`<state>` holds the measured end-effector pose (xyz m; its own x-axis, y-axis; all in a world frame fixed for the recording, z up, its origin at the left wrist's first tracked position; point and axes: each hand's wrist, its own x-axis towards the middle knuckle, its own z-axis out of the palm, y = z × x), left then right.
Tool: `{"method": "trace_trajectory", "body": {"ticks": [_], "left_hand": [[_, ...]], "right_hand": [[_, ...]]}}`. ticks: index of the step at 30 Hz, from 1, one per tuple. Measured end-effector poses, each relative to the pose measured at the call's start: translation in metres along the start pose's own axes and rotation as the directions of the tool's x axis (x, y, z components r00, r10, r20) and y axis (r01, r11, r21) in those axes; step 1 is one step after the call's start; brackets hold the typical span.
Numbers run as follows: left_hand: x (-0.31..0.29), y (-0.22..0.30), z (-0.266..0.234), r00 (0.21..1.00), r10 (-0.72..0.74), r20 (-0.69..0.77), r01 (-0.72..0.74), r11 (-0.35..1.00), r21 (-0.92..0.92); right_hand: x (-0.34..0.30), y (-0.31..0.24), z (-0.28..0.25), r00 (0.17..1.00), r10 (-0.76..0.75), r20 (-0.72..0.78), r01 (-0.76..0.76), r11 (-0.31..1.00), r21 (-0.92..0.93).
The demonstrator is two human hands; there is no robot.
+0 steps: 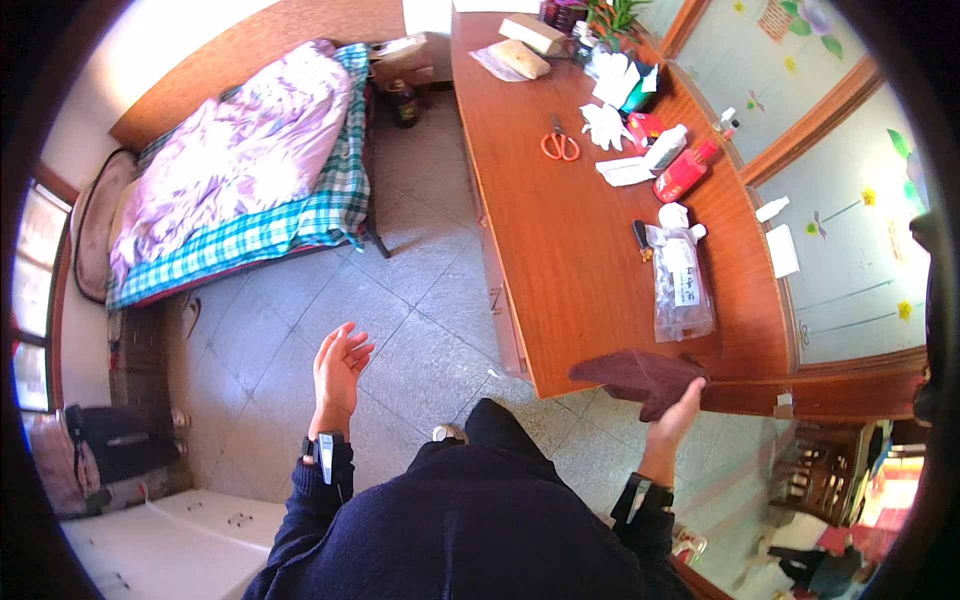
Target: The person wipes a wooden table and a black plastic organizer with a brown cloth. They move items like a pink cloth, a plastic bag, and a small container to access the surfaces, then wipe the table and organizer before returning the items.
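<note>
My right hand (677, 413) grips a dark brown cloth (640, 380) by its right end, with the thumb along its edge. The cloth spreads leftward over the near edge of the wooden desk (570, 270); whether it rests on the top or hovers just above, I cannot tell. Out over the tiled floor, left of the desk, my left hand (341, 370) is open and holds nothing, its fingers slightly bent. A clear plastic bag (682, 285) with a white label lies on the desk just beyond the cloth.
Orange-handled scissors (560, 142), a red bottle (680, 177), crumpled white tissues (606, 126) and a bread-like item in a bag (520, 58) lie farther along the desk. Frosted glass panels (835, 240) border its right side. A bed (240, 170) stands at the far left.
</note>
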<state>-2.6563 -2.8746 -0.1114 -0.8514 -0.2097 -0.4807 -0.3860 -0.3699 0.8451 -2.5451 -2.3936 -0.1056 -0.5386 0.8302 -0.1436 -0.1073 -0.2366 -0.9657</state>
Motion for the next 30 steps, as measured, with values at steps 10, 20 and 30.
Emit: {"method": "trace_trajectory", "body": {"ticks": [10,20,30], "left_hand": [[0.138,0.058,0.025,0.997,-0.034,0.074,0.023,0.988,0.150],[0.264,0.125,0.146,0.956,-0.130,0.263,0.034,0.940,0.340],[0.376,0.074,0.307,0.674,-0.484,0.558,0.113,0.814,0.569]], "right_hand": [[0.032,0.073,0.117,0.992,0.106,-0.064,-0.116,0.976,-0.185],[0.068,0.124,0.172,0.974,0.040,-0.224,-0.148,0.860,-0.489],[0.032,0.105,0.204,0.860,-0.119,-0.496,-0.277,0.708,-0.650]]}}
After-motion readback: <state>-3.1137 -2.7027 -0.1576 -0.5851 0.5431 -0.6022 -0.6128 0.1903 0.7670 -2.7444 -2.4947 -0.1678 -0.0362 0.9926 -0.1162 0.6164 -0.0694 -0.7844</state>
